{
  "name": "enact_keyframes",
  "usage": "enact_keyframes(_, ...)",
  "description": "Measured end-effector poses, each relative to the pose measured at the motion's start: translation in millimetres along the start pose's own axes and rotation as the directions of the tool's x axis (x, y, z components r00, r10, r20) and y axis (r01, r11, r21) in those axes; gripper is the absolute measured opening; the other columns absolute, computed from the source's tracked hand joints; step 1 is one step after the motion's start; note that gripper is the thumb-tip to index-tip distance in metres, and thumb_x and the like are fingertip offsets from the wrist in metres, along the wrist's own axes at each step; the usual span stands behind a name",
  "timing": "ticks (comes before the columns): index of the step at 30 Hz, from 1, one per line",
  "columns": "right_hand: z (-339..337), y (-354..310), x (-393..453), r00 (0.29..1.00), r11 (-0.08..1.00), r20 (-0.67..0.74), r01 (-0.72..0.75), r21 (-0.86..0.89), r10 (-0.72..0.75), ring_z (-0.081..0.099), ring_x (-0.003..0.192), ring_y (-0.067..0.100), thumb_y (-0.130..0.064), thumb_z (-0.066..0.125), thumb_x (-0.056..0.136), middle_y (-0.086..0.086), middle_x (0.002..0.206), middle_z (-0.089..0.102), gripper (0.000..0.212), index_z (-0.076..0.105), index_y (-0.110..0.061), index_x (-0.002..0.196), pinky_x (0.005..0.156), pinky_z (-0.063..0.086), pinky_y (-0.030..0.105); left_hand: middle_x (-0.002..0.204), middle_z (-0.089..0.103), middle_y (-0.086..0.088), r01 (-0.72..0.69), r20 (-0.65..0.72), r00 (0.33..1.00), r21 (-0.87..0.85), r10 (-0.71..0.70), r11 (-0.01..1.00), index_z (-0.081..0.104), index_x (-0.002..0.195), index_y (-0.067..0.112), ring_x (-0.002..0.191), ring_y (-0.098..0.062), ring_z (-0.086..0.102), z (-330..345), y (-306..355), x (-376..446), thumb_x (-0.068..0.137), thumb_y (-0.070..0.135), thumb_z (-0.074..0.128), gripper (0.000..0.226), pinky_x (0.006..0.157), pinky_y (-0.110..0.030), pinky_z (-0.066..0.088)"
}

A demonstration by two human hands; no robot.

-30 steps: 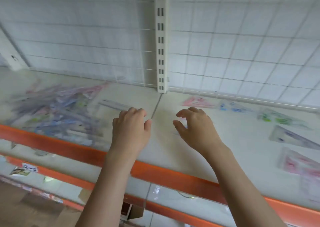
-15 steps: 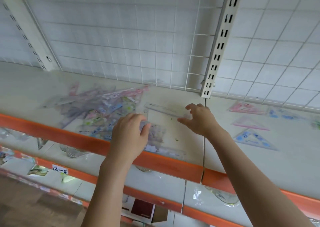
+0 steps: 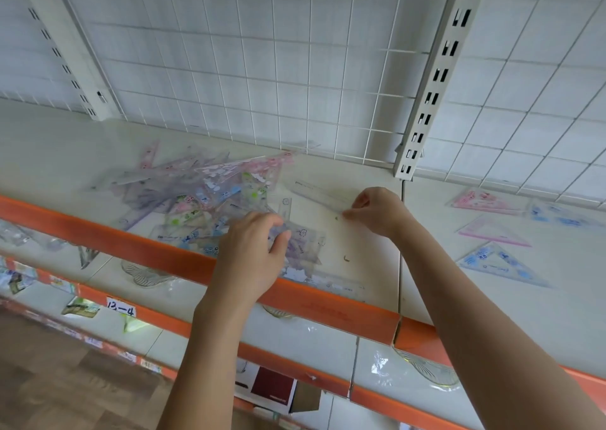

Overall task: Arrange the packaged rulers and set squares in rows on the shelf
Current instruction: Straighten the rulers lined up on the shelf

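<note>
A loose heap of packaged rulers and set squares (image 3: 196,196) lies on the white shelf (image 3: 360,252) left of centre. My left hand (image 3: 252,252) reaches into the heap's right edge, fingers curled over a clear purple-printed set square pack (image 3: 303,242). My right hand (image 3: 380,211) pinches the near end of a clear ruler (image 3: 314,191) lying slantwise on the shelf. To the right lie a pink set square (image 3: 482,201), a blue one (image 3: 557,216), a second pink one (image 3: 492,231) and a blue one nearer me (image 3: 501,262).
An orange lip (image 3: 131,236) runs along the shelf's front edge. A white wire grid (image 3: 262,68) backs the shelf, with a slotted upright (image 3: 436,78) right of centre. Lower shelves hold clear packs and a "13-4" label (image 3: 120,308).
The view swung left from the laid-out set squares to the heap. My left hand came down onto the heap's edge, and my right hand took hold of the clear ruler's end.
</note>
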State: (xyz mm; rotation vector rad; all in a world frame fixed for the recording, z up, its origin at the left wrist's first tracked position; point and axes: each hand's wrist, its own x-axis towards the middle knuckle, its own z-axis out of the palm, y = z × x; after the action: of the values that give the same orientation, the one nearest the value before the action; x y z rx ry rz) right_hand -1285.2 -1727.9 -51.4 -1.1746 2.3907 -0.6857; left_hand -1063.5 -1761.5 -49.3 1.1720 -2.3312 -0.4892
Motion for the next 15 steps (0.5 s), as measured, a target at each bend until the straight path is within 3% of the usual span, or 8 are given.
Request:
enact_keyframes(4,-1.6,-3.3,-15.4,0.993,0.989,-0.045,0.112,0.1,-0.108,0.052,0.082,0.021,-0.019,0.057,0.089,0.003,0.091,0.057,0.01,0.048,-0.014,0.09,0.064,0.04,0.027,0.12,0.058,-0.004,0.0,0.043,0.999,0.022,-0.001,1.0,0.06,0.117,0.012,0.114,-0.024,0.05,-9.7,-2.8,8.7,0.094,0.015,0.05,0.026,0.094,-0.036,0.042)
enact_keyframes(8,-1.4,0.1,-28.3,0.982,0.971,-0.072,0.182,0.154,-0.173,0.057,0.078,0.025,-0.015,0.053,0.09,0.006,0.09,0.06,0.009,0.045,-0.016,0.088,0.061,0.042,0.026,0.135,0.049,-0.001,-0.037,0.19,0.982,0.178,0.002,0.983,0.051,0.132,0.018,0.125,-0.023,0.042,-21.0,-9.6,22.8,0.09,0.002,0.047,0.045,0.104,-0.038,0.036)
enact_keyframes(12,-4.7,2.9,-43.5,0.962,0.956,-0.123,0.261,0.135,-0.245,0.045,0.066,0.007,-0.025,0.06,0.089,-0.004,0.081,0.052,0.018,0.044,-0.015,0.088,0.057,0.034,0.017,0.151,0.031,0.003,-0.086,0.395,0.918,0.305,-0.044,0.948,0.034,0.144,0.023,0.139,-0.018,0.026,-22.3,-9.6,37.4,0.089,-0.003,0.042,0.061,0.11,-0.037,0.029)
enact_keyframes(15,-7.1,4.5,-53.5,0.962,0.951,-0.129,0.26,0.17,-0.24,0.046,0.068,0.001,-0.04,0.062,0.087,-0.008,0.079,0.05,0.03,0.046,-0.014,0.091,0.058,0.035,0.017,0.135,0.051,-0.002,-0.108,0.386,0.921,0.382,-0.052,0.918,0.048,0.134,0.022,0.124,-0.021,0.044,-19.1,-7.9,41.2,0.088,-0.001,0.044,0.051,0.096,-0.033,0.036)
